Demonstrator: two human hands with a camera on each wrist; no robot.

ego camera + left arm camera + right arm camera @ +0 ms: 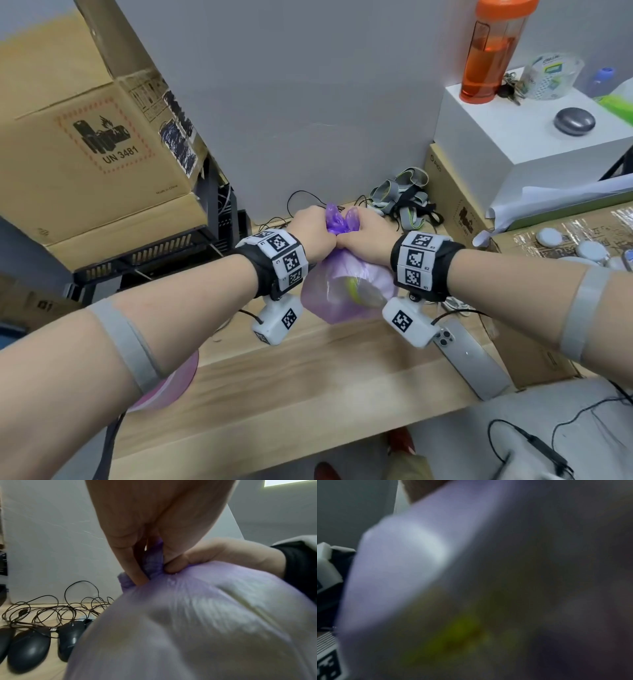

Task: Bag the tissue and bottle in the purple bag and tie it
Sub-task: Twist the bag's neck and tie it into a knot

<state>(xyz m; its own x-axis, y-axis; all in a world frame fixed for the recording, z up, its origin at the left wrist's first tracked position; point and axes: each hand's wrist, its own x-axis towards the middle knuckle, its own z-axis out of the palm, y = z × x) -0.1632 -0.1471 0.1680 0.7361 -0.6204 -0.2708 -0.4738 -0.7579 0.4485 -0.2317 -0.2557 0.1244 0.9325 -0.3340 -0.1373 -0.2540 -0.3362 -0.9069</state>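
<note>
Tying off the filled purple bag

The translucent purple plastic bag (346, 294) hangs just above the pale wooden tabletop (308, 394), near the far wall, with a yellow-green bottle (356, 287) showing faintly through its side; the tissue cannot be made out. The left hand (313, 236) and right hand (368, 238), knuckles touching, each clench one twisted ear of the gathered bag neck (339, 219). In the left wrist view, fingers (132, 566) pinch the bunched film right at the neck. To knot well, I judge, keep the pinch low against the contents, pull the ears apart evenly, and cinch gently so the thin film does not tear.
</note>
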